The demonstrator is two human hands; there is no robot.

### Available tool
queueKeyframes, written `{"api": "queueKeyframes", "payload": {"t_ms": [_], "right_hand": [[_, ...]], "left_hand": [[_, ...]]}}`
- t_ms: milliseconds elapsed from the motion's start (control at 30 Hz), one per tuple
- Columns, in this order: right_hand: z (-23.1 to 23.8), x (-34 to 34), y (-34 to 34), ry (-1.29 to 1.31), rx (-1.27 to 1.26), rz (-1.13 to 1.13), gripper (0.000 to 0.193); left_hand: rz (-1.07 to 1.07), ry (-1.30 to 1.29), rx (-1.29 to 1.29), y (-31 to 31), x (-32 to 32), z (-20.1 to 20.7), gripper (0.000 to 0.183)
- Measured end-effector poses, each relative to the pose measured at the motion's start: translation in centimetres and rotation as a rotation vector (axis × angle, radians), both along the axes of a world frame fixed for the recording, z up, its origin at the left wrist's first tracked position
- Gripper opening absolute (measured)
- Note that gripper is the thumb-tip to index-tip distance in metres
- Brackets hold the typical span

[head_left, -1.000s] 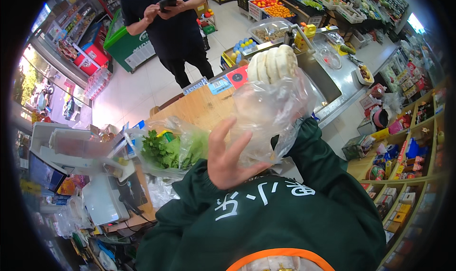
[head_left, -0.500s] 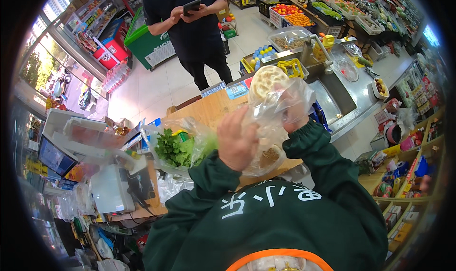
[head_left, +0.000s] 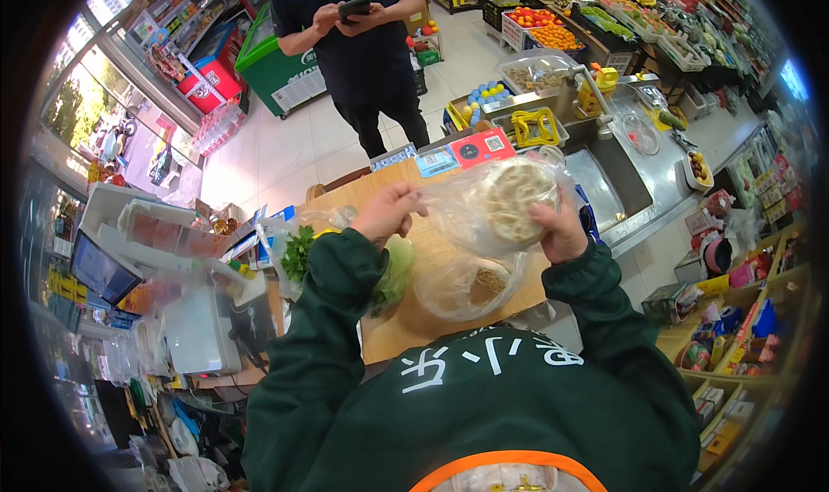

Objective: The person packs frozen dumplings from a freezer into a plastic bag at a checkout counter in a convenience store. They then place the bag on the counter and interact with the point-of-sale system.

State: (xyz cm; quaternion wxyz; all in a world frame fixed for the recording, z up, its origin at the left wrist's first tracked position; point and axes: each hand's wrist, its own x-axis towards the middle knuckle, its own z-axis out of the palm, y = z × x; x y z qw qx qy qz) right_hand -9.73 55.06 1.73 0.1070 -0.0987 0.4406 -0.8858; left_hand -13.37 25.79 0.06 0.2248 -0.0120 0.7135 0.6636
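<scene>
A round, pale flatbread with a dimpled surface is inside a clear plastic bag, held over the wooden counter. My right hand grips the flatbread through the bag at its right edge. To the left, my left hand pinches the bag's other end and stretches it sideways. Below them on the counter sits a second clear bag, with something brown and round partly visible in it. Leafy greens in a bag lie beyond my left forearm, which hides part of them.
Across the counter a person stands holding a phone. On the right is a metal sink with a yellow basket beside it. A scale and a screen stand on the left. Payment cards edge the counter.
The flatbread has come down and now lies inside the bag. My left hand has moved left, drawing the bag's end out. My right hand has shifted slightly right and lower.
</scene>
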Motion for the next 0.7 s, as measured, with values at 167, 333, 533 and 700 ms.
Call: {"api": "queueKeyframes", "payload": {"t_ms": [167,333,533,700], "right_hand": [[0.2,0.5,0.0,0.025,-0.036,-0.047,0.073],[0.0,0.9,0.1,-0.208,-0.172,0.515,0.084],[-2.0,-3.0,-1.6,0.711,0.758,0.190,0.080],[-3.3,-6.9,0.1,0.486,0.412,-0.022,0.061]], "left_hand": [[0.225,-0.643,0.955,-2.1,-1.5,-1.0,0.018],[0.167,-0.420,0.862,0.7,-3.6,-0.4,0.018],[-0.057,0.273,0.696,2.0,-4.9,8.2,0.031],[-0.220,0.403,0.551,2.9,-3.1,7.8,0.021]]}}
